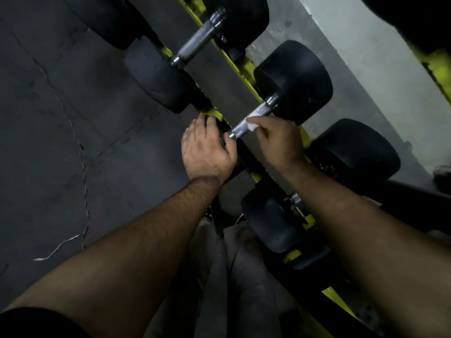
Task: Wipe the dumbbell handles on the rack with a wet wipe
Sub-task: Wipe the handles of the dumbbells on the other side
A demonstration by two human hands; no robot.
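Right now the person is bending over the yellow rack (240, 69), with both bare arms reaching down to the middle dumbbell (294, 81). The right hand (278, 142) is pinching a small white wet wipe (251, 123) against the dumbbell handle (249, 121), its fingers curled over the bar from the far side. The wipe is sitting about midway along the handle, bunched and crumpled, with a strip of it lying up along the bar.

The handle itself is looking bright and silvery, with a fine knurled texture and a smooth collar at each end. Its far end is running into a big round black rubber head, which is resting on the rack's back rail. The near head is mostly hidden under the left hand (207, 147), which is lying flat over it with fingers spread and fairly straight, steadying it at the rack's front rail; the thumb tip is just beside the near collar.

Another dumbbell (200, 42) with the same knurled handle is resting further along the rack, and a third (268, 223) is sitting nearer the person, its handle largely covered by the right forearm. Whether the wipe is wrapping fully round the bar is hard to tell in this dim light. Dark floor matting (61, 118) is lying alongside the rack's front edge.
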